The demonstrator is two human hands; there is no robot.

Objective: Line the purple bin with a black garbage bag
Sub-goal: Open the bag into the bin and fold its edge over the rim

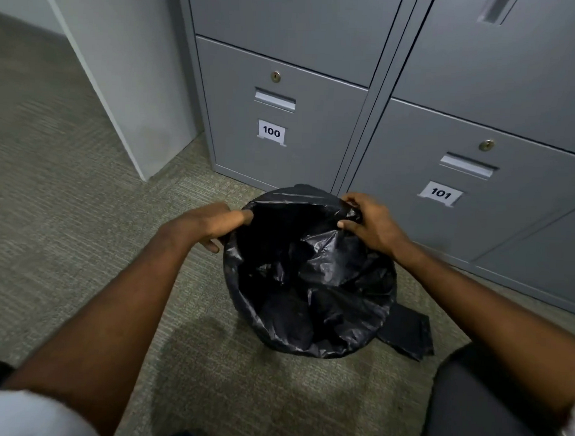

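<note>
Where the carpet [83, 176] meets grey lockers [284, 118] numbered 100 and 101, the left hand [210, 226] grips the crumpled, glossy black garbage bag [310, 278] at its left rim, hiding the bin entirely; the right hand [368, 224] pinches the far-right edge.

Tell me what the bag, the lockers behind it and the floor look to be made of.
Black garbage bag: thin plastic film, slightly glossy; it crumples into sharp folds that catch highlights.
Lockers: likely painted sheet metal, matte grey; flat panels, crisp seams, keyed locks.
Floor: carpet, apparently low-pile; fine ribbed grey-green weave, no shine.
</note>
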